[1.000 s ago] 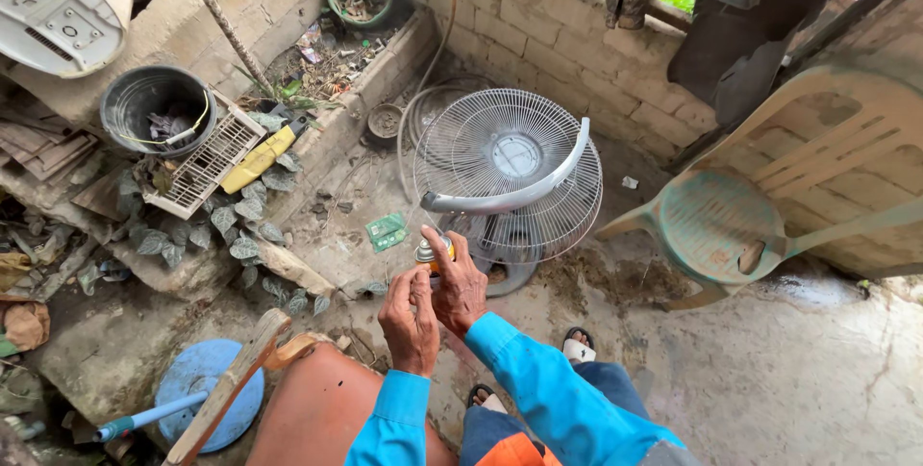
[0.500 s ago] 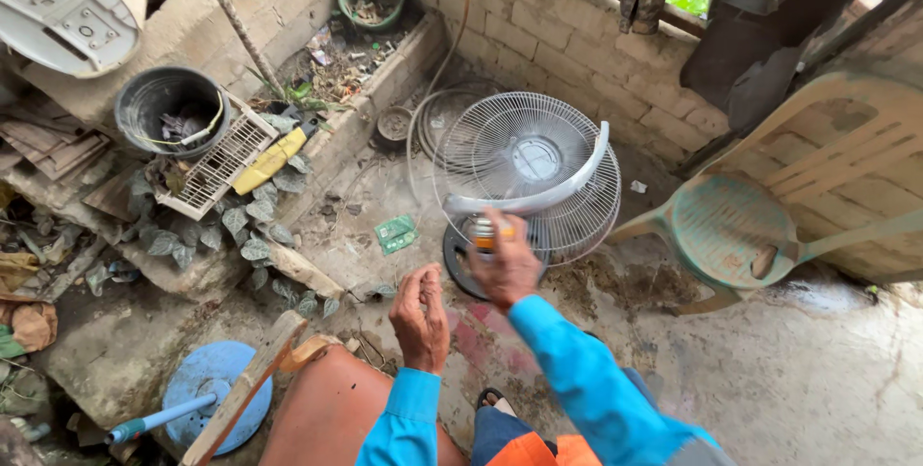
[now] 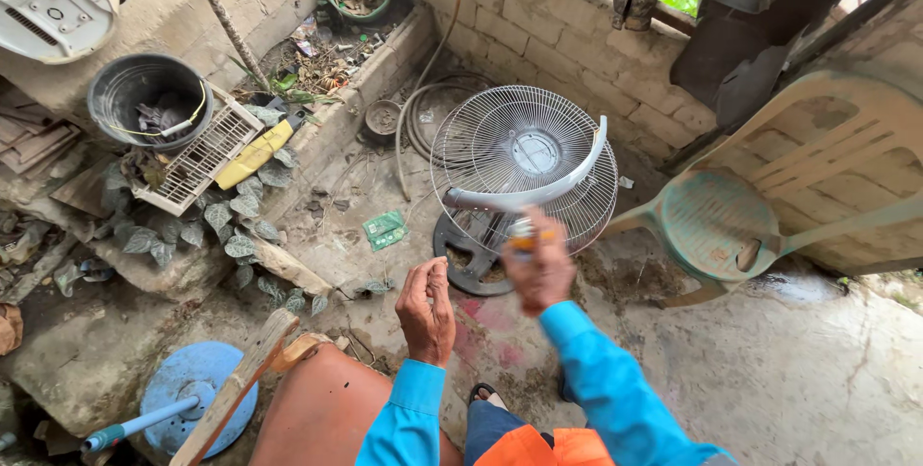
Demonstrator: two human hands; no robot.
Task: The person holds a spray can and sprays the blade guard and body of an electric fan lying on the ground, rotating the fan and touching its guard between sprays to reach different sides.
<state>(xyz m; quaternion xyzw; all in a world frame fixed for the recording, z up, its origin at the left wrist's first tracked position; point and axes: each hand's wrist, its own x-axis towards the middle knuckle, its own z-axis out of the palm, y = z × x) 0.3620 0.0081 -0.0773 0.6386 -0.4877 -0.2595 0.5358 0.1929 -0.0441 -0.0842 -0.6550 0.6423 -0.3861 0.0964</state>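
Orange-capped small can sits clamped in the blurred right hand, right in front of the wire fan guard; left hand hovers beside it, fingers loosely curled, empty.

A single head-worn camera looks steeply down from above the person's own blue-sleeved arms, facing a grey brick wall ahead. The hands sit close at bottom centre; the stained concrete floor and a round white wire fan guard lie farther below.
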